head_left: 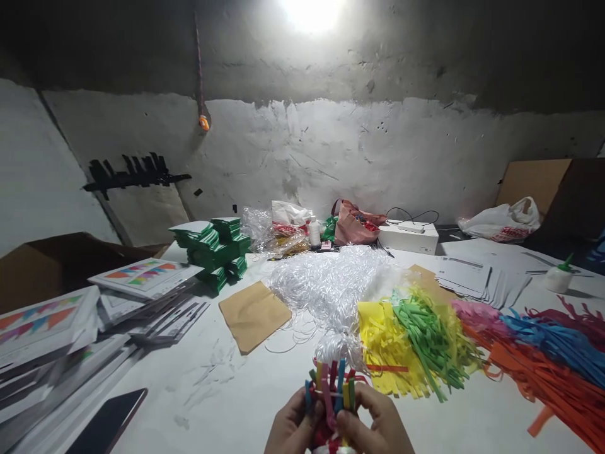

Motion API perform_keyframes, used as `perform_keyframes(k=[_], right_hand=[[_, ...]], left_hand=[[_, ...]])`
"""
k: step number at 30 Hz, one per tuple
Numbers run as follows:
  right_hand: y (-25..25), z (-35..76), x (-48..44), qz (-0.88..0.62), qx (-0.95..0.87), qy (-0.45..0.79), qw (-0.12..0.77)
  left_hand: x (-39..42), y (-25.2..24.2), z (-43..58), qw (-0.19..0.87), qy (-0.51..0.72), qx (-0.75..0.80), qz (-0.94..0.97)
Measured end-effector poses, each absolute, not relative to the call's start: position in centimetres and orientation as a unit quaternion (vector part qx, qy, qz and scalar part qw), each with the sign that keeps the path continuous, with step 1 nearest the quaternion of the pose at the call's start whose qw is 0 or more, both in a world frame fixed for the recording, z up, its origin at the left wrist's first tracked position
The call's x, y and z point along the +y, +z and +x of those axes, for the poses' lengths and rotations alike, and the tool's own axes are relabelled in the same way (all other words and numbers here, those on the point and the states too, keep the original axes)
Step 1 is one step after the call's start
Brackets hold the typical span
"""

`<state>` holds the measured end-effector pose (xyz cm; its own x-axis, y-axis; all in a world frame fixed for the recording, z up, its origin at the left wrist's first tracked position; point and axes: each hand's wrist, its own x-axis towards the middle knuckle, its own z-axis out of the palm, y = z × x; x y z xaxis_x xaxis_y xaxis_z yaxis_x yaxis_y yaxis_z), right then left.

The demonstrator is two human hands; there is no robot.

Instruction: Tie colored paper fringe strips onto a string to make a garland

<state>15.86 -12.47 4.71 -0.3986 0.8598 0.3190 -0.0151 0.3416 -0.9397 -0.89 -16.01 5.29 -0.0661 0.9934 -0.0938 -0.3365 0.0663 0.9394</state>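
Note:
Low in the view, my left hand (296, 421) and my right hand (373, 421) grip a bundle of coloured strips (327, 391) from both sides. The strips are pink, blue, yellow, red and green, and they fan upward above my fingers. A thin pale string seems to cross the bundle. Its lower part, red and white, is partly hidden by my hands and the frame edge. Just beyond lies a big tangled heap of white string (326, 277). Yellow fringed tissue paper (378, 347) and green fringed strips (425, 334) lie right of my hands.
Orange strips (524, 372) and blue strips (558, 343) spread at right, near a glue bottle (560, 277). At left are stacks of printed cards (146, 277), a phone (108, 422) and green bundles (212, 249). A brown paper piece (255, 315) lies mid-table; bags (357, 224) line the wall.

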Motion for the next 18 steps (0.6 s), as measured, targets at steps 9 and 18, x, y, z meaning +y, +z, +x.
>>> perform_keyframes(k=[9,18], right_hand=[[3.2,15.2,-12.0,-0.240,-0.633,0.602,0.423],[-0.7,14.2,-10.2,-0.429,-0.802,0.171,0.378]], left_hand=[[-15.2,4.7,-1.6,0.507,0.599,0.525,0.331],[-14.1,2.6,-5.0,0.218,0.483,0.661,0.531]])
